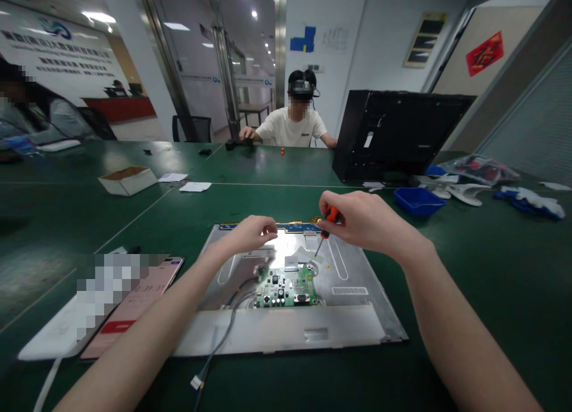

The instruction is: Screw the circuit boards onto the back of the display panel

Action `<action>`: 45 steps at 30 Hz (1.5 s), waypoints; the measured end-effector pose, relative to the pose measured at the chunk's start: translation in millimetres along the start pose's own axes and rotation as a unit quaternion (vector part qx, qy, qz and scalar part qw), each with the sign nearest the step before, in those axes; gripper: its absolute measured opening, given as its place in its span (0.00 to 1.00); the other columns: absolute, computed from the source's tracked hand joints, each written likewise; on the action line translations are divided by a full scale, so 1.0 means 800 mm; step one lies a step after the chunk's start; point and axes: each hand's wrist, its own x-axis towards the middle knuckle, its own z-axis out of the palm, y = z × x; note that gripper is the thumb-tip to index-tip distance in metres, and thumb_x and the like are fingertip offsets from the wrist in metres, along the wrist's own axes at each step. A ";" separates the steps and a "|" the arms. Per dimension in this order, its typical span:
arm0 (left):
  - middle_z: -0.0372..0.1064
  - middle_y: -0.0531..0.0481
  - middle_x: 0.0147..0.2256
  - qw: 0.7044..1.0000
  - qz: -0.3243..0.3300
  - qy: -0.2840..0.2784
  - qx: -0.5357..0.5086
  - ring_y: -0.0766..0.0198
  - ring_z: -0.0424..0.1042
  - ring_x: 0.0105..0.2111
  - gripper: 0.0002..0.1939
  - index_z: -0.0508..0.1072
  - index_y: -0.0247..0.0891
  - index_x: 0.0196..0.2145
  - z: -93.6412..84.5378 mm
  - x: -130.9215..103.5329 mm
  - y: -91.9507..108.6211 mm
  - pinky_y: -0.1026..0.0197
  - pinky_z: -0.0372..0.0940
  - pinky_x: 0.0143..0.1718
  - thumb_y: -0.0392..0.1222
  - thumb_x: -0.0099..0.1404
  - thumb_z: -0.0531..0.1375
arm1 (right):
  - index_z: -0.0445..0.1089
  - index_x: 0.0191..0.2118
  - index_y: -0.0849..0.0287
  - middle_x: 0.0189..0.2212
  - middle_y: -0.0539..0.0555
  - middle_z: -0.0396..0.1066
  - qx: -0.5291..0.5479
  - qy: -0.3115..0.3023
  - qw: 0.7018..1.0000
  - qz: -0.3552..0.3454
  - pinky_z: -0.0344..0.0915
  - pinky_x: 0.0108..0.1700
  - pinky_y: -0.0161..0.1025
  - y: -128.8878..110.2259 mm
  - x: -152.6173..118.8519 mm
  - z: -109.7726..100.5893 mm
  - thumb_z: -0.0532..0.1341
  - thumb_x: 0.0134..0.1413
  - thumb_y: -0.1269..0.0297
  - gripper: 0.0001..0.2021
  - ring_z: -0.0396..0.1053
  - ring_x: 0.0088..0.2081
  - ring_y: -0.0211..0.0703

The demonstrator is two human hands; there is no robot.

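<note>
A silver metal display panel [353, 325] lies flat on the green table, with a green circuit board [288, 285] at its middle and a blue strip board along its far edge. Grey cables [233, 316] run from the board toward the near side. My right hand [353, 218] is closed round a red and black screwdriver [329, 216], its shaft slanting down to near the board's upper right corner. My left hand [254, 233] hovers over the panel's far left part, fingers curled; whether anything is between them is hidden.
Two phone-like devices [125, 322] lie at the left. A small open box [127, 180] stands behind. At the back right are a large black monitor [397, 135], a blue tray [419, 201] and gloves [531, 202]. A person [295, 123] sits opposite, another at far left.
</note>
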 end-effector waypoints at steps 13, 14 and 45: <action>0.70 0.48 0.27 0.996 -0.032 0.008 0.081 0.63 0.66 0.27 0.05 0.71 0.37 0.28 0.045 -0.033 -0.002 0.64 0.55 0.27 0.34 0.58 0.56 | 0.64 0.35 0.54 0.25 0.47 0.69 0.010 0.003 1.000 0.004 0.47 0.24 0.34 0.003 -0.006 -0.010 0.59 0.53 0.57 0.08 0.63 0.25 0.37; 0.70 0.48 0.27 0.996 -0.029 0.014 0.080 0.63 0.66 0.27 0.05 0.71 0.37 0.28 0.045 -0.034 0.003 0.63 0.55 0.28 0.33 0.58 0.55 | 0.63 0.35 0.54 0.25 0.47 0.69 0.012 0.004 1.000 0.005 0.47 0.25 0.34 0.003 -0.006 -0.011 0.59 0.53 0.57 0.08 0.63 0.25 0.37; 0.69 0.50 0.32 0.978 0.168 0.111 0.057 0.62 0.65 0.33 0.06 0.67 0.36 0.33 0.098 -0.076 0.130 0.56 0.57 0.40 0.32 0.67 0.52 | 0.64 0.36 0.54 0.26 0.47 0.70 0.020 0.026 0.999 -0.037 0.50 0.27 0.34 0.000 -0.007 -0.011 0.61 0.53 0.58 0.08 0.64 0.26 0.38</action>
